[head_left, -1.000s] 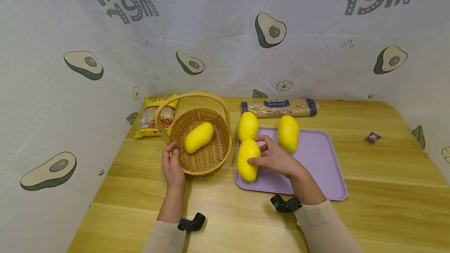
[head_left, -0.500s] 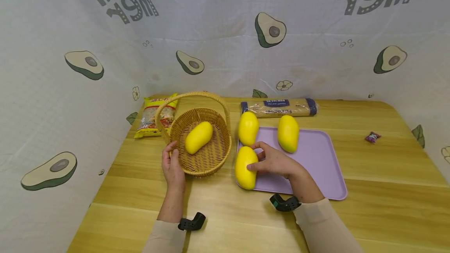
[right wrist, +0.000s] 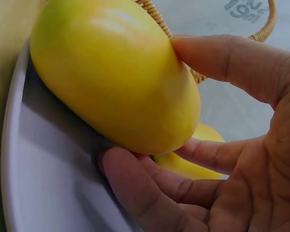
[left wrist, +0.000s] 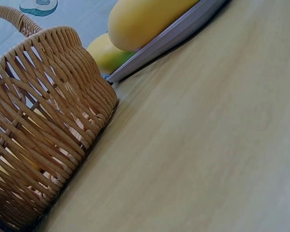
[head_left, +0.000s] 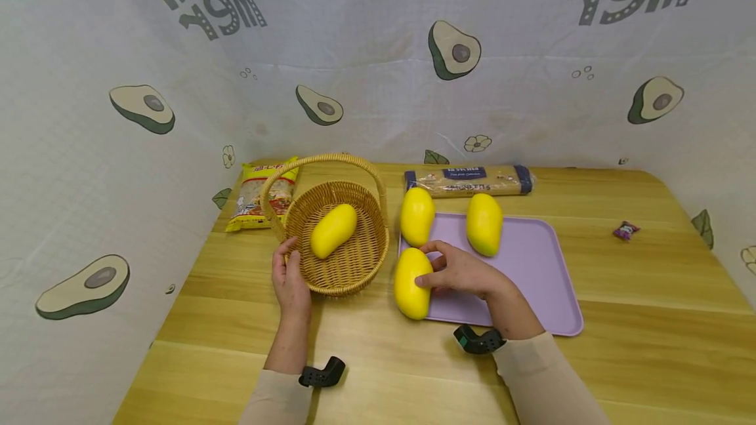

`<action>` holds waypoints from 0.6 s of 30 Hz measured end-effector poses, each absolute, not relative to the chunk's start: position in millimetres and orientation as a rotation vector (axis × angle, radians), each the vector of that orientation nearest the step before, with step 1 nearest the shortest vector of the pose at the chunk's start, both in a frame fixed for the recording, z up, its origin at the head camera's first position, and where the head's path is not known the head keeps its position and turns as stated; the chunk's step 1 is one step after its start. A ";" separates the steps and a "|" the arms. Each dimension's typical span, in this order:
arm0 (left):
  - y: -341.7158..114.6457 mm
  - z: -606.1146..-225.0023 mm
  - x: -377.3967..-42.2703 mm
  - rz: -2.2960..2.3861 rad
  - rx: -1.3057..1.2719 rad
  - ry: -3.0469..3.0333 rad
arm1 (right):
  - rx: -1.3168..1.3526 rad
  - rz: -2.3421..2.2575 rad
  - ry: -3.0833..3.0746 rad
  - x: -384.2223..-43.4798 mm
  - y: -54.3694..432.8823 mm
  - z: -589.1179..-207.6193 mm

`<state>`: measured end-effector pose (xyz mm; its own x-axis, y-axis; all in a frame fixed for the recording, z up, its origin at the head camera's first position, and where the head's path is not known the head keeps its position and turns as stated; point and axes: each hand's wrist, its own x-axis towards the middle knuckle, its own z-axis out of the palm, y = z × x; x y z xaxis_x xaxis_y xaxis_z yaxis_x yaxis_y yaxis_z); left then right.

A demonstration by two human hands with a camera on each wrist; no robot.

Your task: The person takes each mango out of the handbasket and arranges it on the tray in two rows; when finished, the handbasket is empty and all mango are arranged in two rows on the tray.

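In the head view, my right hand [head_left: 463, 272] holds a yellow mango [head_left: 413, 283] over the front left corner of a lilac tray [head_left: 531, 274]. The right wrist view shows the thumb on one side of this mango [right wrist: 116, 72] and curled fingers beneath its end. Two more mangoes, one at the back left [head_left: 417, 216] and one farther right [head_left: 484, 225], lie at the tray's rear. A mango [head_left: 333, 231] lies inside a wicker basket [head_left: 354, 277] with a tall handle. My left hand [head_left: 291, 284] grips the basket's left side; its fingers are mostly out of the left wrist view.
Behind the basket's left side lies a yellow food packet [head_left: 262, 199]. A pack of spaghetti [head_left: 469, 182] is behind the tray, against the printed curtain. One small purple wrapped sweet [head_left: 626, 231] lies on the wooden table [head_left: 661, 346] at right.
The right hand has moved the held mango slightly toward the front left, apart from the mango behind it; by now it is almost still. My left hand and the basket stay put.
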<state>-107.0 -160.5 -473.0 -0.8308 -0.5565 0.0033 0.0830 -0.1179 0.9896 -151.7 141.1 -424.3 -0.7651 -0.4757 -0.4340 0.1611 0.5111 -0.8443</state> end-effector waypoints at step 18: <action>-159.4 -471.3 -105.8 -1.986 0.526 -1.733 | -0.257 -1.302 2.034 -152.8 149.3 -426.7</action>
